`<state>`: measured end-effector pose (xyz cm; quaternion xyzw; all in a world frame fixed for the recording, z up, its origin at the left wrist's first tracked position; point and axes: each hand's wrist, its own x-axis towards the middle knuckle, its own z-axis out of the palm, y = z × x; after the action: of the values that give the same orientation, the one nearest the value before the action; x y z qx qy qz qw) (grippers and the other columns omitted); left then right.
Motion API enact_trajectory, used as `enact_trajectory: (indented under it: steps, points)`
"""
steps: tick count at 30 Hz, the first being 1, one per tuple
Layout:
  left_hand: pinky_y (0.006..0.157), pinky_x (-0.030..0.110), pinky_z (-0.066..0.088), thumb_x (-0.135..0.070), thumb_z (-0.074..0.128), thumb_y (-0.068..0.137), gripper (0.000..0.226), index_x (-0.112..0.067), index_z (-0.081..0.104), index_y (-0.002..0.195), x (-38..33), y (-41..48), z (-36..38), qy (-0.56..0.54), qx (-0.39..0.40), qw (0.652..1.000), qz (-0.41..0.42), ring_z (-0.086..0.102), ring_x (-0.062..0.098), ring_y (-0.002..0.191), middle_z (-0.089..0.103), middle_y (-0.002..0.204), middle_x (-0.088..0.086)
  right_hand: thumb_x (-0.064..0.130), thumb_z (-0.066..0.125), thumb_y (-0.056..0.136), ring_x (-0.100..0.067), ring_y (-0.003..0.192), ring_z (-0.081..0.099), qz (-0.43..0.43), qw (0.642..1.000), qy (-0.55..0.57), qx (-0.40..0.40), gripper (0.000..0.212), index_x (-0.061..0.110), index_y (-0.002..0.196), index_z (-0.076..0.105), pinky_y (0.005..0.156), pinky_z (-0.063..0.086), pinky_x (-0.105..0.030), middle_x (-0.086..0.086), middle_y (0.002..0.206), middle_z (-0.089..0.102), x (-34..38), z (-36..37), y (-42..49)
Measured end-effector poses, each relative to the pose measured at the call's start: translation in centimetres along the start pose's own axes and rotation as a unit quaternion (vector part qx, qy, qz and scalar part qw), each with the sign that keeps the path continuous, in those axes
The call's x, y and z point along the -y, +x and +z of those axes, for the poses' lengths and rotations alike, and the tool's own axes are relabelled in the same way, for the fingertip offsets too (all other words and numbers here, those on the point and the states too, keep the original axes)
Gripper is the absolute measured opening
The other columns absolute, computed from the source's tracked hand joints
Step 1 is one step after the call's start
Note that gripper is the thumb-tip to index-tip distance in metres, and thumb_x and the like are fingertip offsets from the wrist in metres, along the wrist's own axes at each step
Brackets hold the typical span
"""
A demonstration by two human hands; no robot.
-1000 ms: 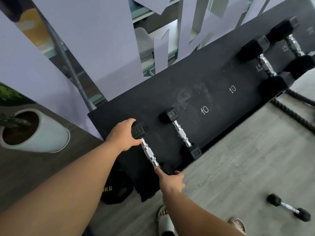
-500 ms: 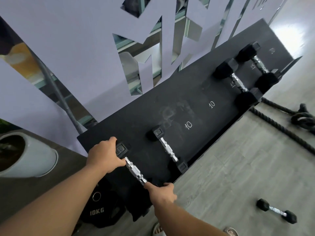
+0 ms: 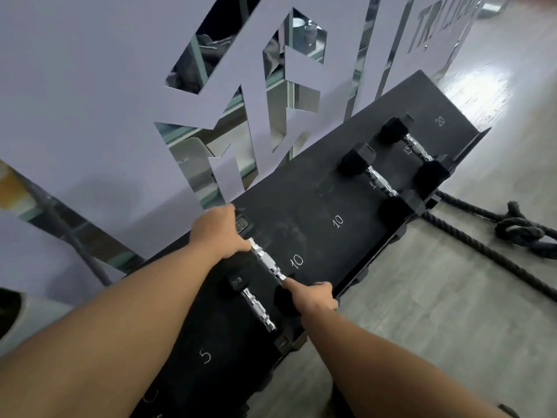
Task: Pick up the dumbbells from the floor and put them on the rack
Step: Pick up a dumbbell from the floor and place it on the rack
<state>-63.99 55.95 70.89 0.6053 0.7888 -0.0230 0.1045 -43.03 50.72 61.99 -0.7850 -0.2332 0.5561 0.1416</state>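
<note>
Two hands are being kept on one dumbbell (image 3: 266, 262) lying on the black rack (image 3: 346, 251) by a chalked "10". Its far head is being gripped by the left hand (image 3: 221, 233), its near head by the right hand (image 3: 313, 300). A second dumbbell (image 3: 257, 306) is being shown just beside it, and two bigger dumbbells (image 3: 379, 179) at the rack's far end. A rope (image 3: 497, 236) is being seen on the floor.
</note>
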Motion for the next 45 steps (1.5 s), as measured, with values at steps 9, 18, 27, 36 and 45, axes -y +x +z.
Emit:
enact_trajectory:
  steps: [9,18,27,36,45]
  points:
    - [0.058,0.034,0.044,-0.062,0.083,0.060,0.073,-0.018,0.055,0.111,-13.6,12.9,5.1,0.002,0.016,0.999,0.036,0.058,0.026,0.075,0.068,0.096,0.004,0.051,0.085,0.062,-0.033,0.096,0.060,0.034,0.999,-0.013,-0.023,0.096,0.013,0.140,0.043,0.093,0.057,-0.048,-0.018,0.137,0.046,6.4,-8.5,13.5]
    - [0.064,0.036,0.048,-0.058,0.085,0.064,0.070,-0.017,0.054,0.111,-18.8,20.0,9.3,-0.017,0.039,0.999,0.010,0.066,0.031,0.088,0.068,0.103,0.006,0.051,0.089,0.055,-0.027,0.085,0.056,0.029,0.998,-0.014,-0.044,0.099,0.015,0.137,0.047,0.084,0.056,-0.040,-0.017,0.135,0.044,10.1,-10.9,22.9]
    - [0.065,0.036,0.045,-0.055,0.084,0.071,0.069,-0.018,0.051,0.119,-22.2,21.3,11.9,-0.032,0.052,0.998,0.022,0.065,0.029,0.092,0.067,0.112,0.007,0.044,0.090,0.066,-0.016,0.063,0.043,0.034,0.996,-0.012,-0.081,0.085,0.016,0.132,0.045,0.073,0.044,-0.038,-0.017,0.135,0.044,9.7,-12.6,25.5]
    - [0.084,0.039,0.053,-0.073,0.065,0.078,0.075,-0.031,0.050,0.138,-19.2,18.0,7.4,-0.038,0.055,0.994,0.086,0.062,0.022,0.114,0.063,0.131,-0.008,0.044,0.067,0.086,-0.033,0.127,0.044,-0.237,0.940,-0.221,-0.105,0.055,0.024,0.135,0.053,0.105,0.044,-0.046,-0.009,0.139,0.045,13.7,-15.6,21.4]
    - [0.077,0.033,0.050,-0.077,0.059,0.079,0.046,-0.042,0.061,0.110,-15.7,9.7,-6.1,-0.029,0.036,0.988,0.149,0.063,0.009,0.093,0.065,0.098,-0.023,0.047,0.063,0.086,-0.028,0.118,0.058,-0.387,0.830,-0.394,-0.076,0.041,0.030,0.124,0.063,0.101,0.048,-0.043,-0.002,0.126,0.064,20.2,-23.3,6.9]
